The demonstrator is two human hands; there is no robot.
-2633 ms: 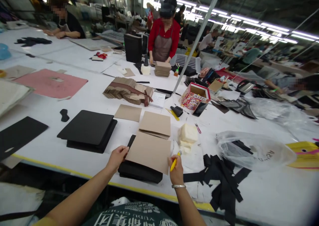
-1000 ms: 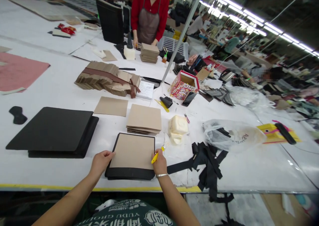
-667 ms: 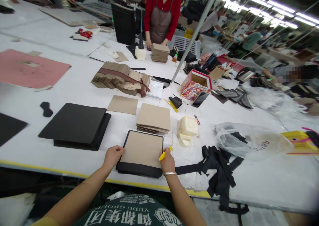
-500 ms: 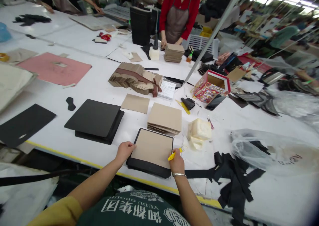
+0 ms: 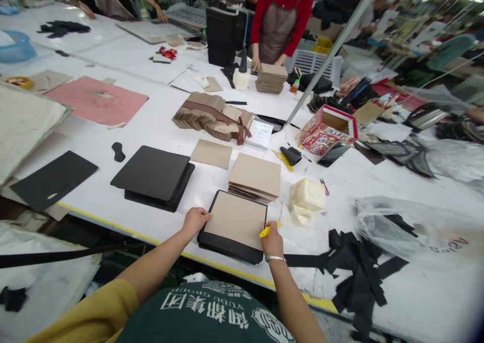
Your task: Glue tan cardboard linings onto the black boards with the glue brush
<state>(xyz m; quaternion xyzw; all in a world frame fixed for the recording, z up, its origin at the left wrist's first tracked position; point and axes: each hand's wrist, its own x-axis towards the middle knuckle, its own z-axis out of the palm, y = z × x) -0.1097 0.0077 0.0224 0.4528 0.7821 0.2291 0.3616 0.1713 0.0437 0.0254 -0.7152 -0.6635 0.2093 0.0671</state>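
A beige cardboard panel (image 5: pixel 236 217) lies on a stack of black sheets (image 5: pixel 230 248) at the table's front edge, with a black border showing around it. My left hand (image 5: pixel 195 221) is closed in a pinch at the panel's left edge. At the right edge, my right hand (image 5: pixel 273 239) is closed around a brush with a yellow handle (image 5: pixel 266 231), its pale bristles pointing away to the right. The right fingers also touch the panel's side. Just behind stands a pile of beige panels (image 5: pixel 255 174). A whitish glue container (image 5: pixel 308 195) sits right of the brush.
Left of my hands is another black stack (image 5: pixel 153 174). Black strips (image 5: pixel 355 272) and a plastic bag (image 5: pixel 408 227) lie to the right. Farther back are a red box (image 5: pixel 327 131), a slanting metal pole (image 5: pixel 328 58) and a person in red sleeves (image 5: pixel 283 20) handling a panel pile.
The whole view has shifted slightly, so things appear a little farther right. Both hands keep nearly the same places at the panel's edges, and the brush stays in my right hand.
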